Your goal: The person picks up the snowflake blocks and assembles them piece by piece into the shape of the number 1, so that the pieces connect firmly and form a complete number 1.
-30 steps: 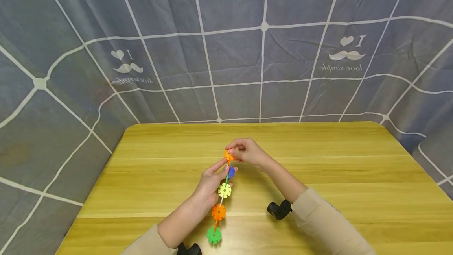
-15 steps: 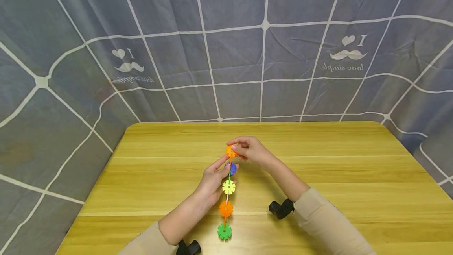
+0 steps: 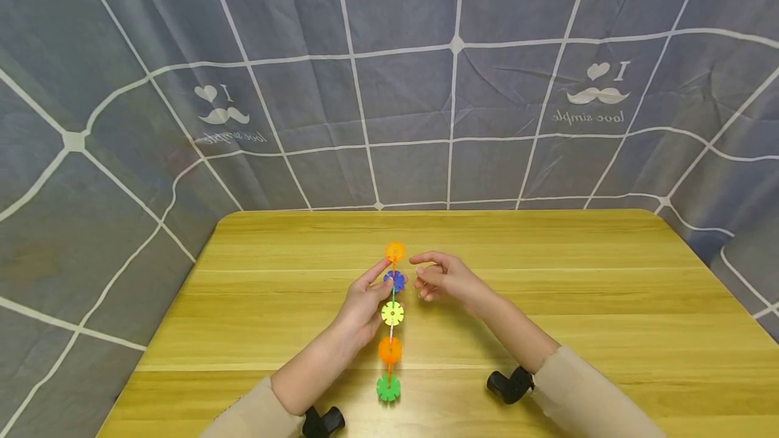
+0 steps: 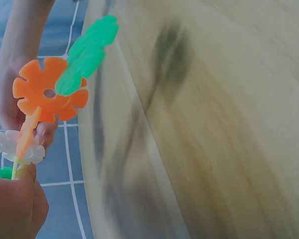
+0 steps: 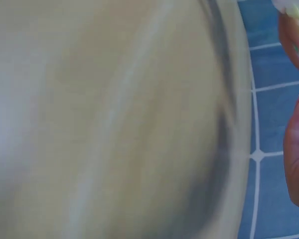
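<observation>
A chain of interlocking snowflake discs runs away from me above the table. Face-on in it are a green disc, an orange disc, a yellow disc, a blue disc and a far orange disc; edge-on discs join them. My left hand pinches the chain around the blue disc. Just right of the far end, my right hand is apart from the chain, fingers loosely bent, holding nothing. In the left wrist view, the green disc and orange disc stick out beyond the left hand.
Beneath both hands lies a wood-grain table. A grey curtain with white lines hangs behind it and at the sides. Black camera mounts sit at both wrists.
My right hand has let go of the far orange disc and drawn back to the right. The left hand still holds the chain, which has swung straighter and risen slightly in view.
</observation>
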A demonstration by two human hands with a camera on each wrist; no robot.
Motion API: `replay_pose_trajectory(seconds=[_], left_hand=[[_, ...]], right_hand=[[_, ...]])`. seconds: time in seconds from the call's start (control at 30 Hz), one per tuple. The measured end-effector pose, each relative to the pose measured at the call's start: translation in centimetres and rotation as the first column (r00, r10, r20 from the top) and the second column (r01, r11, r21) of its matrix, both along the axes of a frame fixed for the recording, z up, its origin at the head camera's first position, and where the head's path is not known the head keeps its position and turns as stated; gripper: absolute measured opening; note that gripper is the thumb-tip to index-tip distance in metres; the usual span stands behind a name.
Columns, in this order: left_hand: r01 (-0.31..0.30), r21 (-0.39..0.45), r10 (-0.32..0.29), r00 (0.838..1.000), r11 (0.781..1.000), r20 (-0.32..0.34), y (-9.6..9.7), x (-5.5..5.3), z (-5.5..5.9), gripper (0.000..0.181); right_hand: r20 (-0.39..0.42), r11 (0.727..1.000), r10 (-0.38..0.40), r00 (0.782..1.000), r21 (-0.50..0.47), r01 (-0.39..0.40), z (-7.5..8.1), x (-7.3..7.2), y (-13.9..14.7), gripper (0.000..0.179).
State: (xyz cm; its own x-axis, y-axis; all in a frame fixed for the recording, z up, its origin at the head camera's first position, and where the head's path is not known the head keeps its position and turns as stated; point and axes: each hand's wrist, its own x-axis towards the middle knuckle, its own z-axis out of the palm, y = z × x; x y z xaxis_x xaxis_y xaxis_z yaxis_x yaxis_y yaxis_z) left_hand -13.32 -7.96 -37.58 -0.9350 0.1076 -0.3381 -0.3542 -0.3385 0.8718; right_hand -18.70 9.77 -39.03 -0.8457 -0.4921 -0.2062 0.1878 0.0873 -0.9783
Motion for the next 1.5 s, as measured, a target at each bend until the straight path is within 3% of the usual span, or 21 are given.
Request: replay_pose_trajectory(seconds=[0.3, 0.6, 0.83, 1.17, 1.5], left_hand=[[-0.055, 0.001, 0.055, 0.998, 0.998, -0.03, 0.1, -0.4, 0.3, 0.046], [-0.104, 0.034, 0.105, 0.994, 0.994, -0.029, 0.7, -1.0, 0.5, 0.046], [-0.121, 0.069, 0.123, 0.992, 0.99, -0.027, 1.4, -1.6, 0.2, 0.047], [-0.069, 0.064, 0.072, 0.996, 0.996, -0.044, 2.0, -2.2, 0.0, 0.048], [-0.061, 0.079, 0.065, 0.997, 0.995, -0.05, 2.8, -2.5, 0.0, 0.048]], right_hand=[[0.165, 0.99, 0.085, 0.983, -0.127, -0.064, -1.7, 4.2, 0.9, 0.043], [0.187, 0.969, 0.173, 0.967, -0.21, -0.133, -2.3, 7.1, -0.1, 0.051], [0.171, 0.973, 0.131, 0.976, -0.21, -0.094, -2.6, 7.1, -0.6, 0.058], [0.159, 0.975, 0.128, 0.979, -0.202, -0.095, -2.4, 6.7, -0.3, 0.066], [0.152, 0.986, 0.058, 0.987, -0.165, -0.033, -2.3, 6.5, -0.2, 0.055]])
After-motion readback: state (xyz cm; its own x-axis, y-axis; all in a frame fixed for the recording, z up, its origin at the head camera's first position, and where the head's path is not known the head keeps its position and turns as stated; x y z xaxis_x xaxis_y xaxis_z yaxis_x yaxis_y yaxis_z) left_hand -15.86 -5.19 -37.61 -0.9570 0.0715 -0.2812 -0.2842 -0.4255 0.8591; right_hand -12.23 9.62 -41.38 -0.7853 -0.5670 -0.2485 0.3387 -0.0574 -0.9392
